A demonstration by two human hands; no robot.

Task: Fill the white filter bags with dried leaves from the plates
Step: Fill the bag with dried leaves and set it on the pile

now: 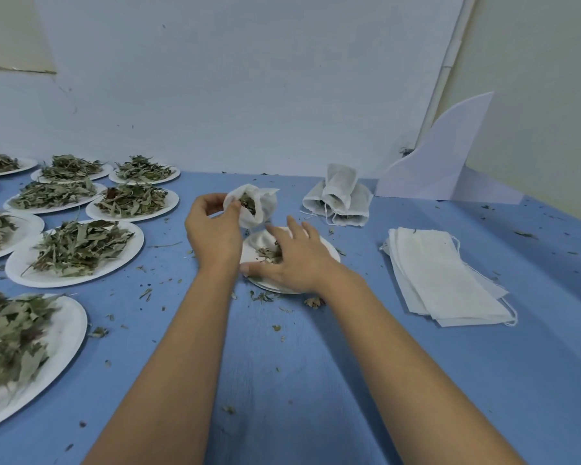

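A blue table top [316,380] fills the lower view, its near edge cut off by the frame. On its left stand round white paper plates [21,266] heaped with dried grey-green leaves [78,246]. The ones at the far left and the nearest one run out of the picture, so their number cannot be told.

A curved white board piece [443,162] stands at the back right against the wall. On the right lies a stack of flat white filter bags [446,276], fanned slightly, with drawstrings trailing from its edges. Behind it a cluster of filled white bags [339,196] leans together; what is inside them hardly shows.

In the middle sits a smaller white plate [327,250], largely covered by the right hand [296,260]. That hand lies low over it with fingers and thumb spread, on a small remnant of leaf bits [269,253]; whether the hidden fingers curl round any cannot be told.

Just behind, the left hand [212,229] pinches the rim of an open white filter bag [264,204] between thumb and fingers, raised above the plate's far edge. Leaves show in the bag's mouth; its bottom is blurred against a white fold below.

Leaf crumbs [262,297] speckle the table.
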